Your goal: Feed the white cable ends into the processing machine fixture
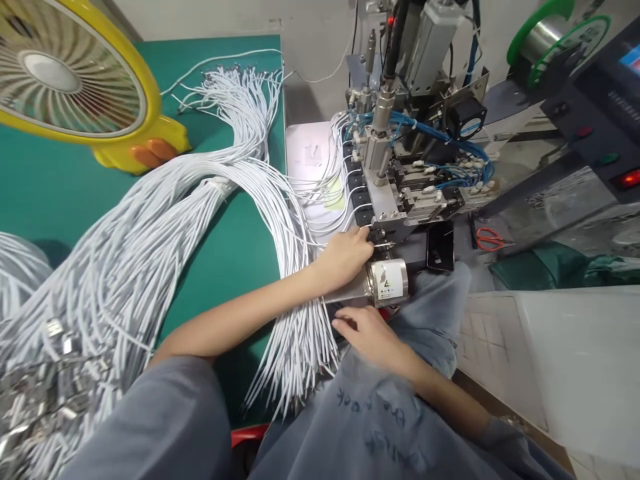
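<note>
My left hand (345, 257) reaches to the front of a small metal machine (400, 193), its fingers pinched together on a thin white cable end at the machine's fixture. My right hand (367, 333) lies lower, by my lap, fingers curled among the hanging ends of a big bundle of white cables (200, 220). The bundle fans across the green table (50, 193) and drops over its edge. Several cables sit in black clips (357, 183) on the machine's plate.
A yellow fan (75, 87) stands at the back left of the table. Metal-tipped cable ends (45, 380) pile at the lower left. Red-handled scissors (487, 238) and a black phone (441, 245) lie right of the machine. A green wire spool (555, 33) and control box (610, 113) sit at right.
</note>
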A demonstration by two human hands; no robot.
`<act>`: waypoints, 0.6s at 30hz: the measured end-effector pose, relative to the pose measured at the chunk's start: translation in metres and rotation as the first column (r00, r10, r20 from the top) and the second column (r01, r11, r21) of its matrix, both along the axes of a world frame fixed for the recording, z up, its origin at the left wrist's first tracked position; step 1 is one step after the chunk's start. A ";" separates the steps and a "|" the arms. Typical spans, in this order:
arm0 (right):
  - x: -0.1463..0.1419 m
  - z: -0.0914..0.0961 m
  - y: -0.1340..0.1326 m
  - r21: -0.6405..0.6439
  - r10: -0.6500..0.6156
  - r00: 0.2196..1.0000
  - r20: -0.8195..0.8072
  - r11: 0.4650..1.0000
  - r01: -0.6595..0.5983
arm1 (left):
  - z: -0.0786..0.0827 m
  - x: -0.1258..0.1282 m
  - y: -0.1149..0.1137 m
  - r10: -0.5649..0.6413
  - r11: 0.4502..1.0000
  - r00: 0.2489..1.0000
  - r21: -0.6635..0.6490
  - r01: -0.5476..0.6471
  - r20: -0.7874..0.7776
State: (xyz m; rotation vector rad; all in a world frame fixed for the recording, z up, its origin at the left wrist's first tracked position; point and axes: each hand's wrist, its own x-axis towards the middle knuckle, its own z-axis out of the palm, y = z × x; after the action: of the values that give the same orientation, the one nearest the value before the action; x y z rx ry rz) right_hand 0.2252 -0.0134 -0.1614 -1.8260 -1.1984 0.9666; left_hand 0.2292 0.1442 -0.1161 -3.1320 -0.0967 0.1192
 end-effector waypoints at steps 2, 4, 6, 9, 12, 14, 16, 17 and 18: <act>-0.010 -0.009 0.007 0.002 0.020 0.994 -0.107 1.000 -0.020 | 0.000 0.000 -0.001 -0.020 1.000 0.999 -0.010 0.020 -0.024; -0.014 -0.014 0.011 0.002 0.002 0.990 -0.142 1.000 -0.001 | 0.000 0.001 -0.001 -0.024 1.000 0.999 -0.014 0.023 -0.043; -0.015 -0.014 0.012 -0.009 -0.024 0.995 -0.094 1.000 0.023 | 0.000 0.002 -0.001 -0.016 1.000 0.998 -0.007 0.015 -0.059; -0.017 -0.008 0.007 -0.024 -0.057 0.998 0.020 0.998 0.058 | 0.000 0.003 0.004 0.038 0.999 0.997 0.037 -0.036 -0.066; -0.009 0.002 -0.002 -0.028 -0.064 0.995 0.077 0.997 0.066 | 0.001 0.003 0.008 0.120 0.989 0.993 0.091 -0.120 0.006; 0.005 0.012 -0.009 0.001 -0.075 0.992 0.097 0.997 0.075 | 0.003 0.003 0.006 0.109 0.993 0.990 0.041 -0.112 0.085; 0.027 0.022 -0.015 0.071 -0.150 0.983 0.104 0.987 0.143 | 0.007 0.002 0.001 0.020 0.990 0.984 -0.144 0.006 0.179; 0.038 0.027 -0.017 0.116 -0.219 0.971 0.092 0.971 0.208 | 0.008 0.001 -0.002 -0.034 0.960 0.972 -0.264 0.097 0.232; 0.050 0.031 -0.019 0.161 -0.303 0.951 0.058 0.943 0.291 | 0.010 0.000 -0.006 -0.082 0.908 0.954 -0.374 0.191 0.289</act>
State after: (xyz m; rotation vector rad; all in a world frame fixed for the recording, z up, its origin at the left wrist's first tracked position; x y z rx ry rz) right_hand 0.2751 -0.0320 -0.1301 -1.8719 -0.9772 0.6185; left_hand 0.2295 0.1387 -0.1063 -3.5272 0.1728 -0.3310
